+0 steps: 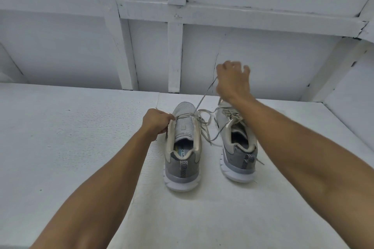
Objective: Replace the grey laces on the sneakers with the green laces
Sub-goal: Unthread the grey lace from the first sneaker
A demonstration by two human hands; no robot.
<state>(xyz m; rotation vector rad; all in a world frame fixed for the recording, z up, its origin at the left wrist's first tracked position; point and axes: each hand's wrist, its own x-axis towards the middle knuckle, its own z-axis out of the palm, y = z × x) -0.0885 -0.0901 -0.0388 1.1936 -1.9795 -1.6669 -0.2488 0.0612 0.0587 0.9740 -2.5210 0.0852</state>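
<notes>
1. The left sneaker [183, 147] stands at frame centre with its heel nearest. Its insole reads "ORY FO"; the rest is hidden.
2. The left hand [156, 120] grips that sneaker's collar edge.
3. The right hand [232, 82], up and right of centre, pinches the grey lace [204, 95], which runs taut up from the left sneaker.
4. The right sneaker [235, 147] stands just beside it.

On platform [81, 147], left sneaker [183, 147] with right sneaker [236, 147] just beside it at 3 o'clock, toes toward 12. Left hand [156, 120] at left sneaker's 9 o'clock, gripping its edge. Right hand [230, 81] above right sneaker's toe, at 12 o'clock. Lace [203, 98] strung from left sneaker to right hand. Wall [263, 56] behind.
</notes>
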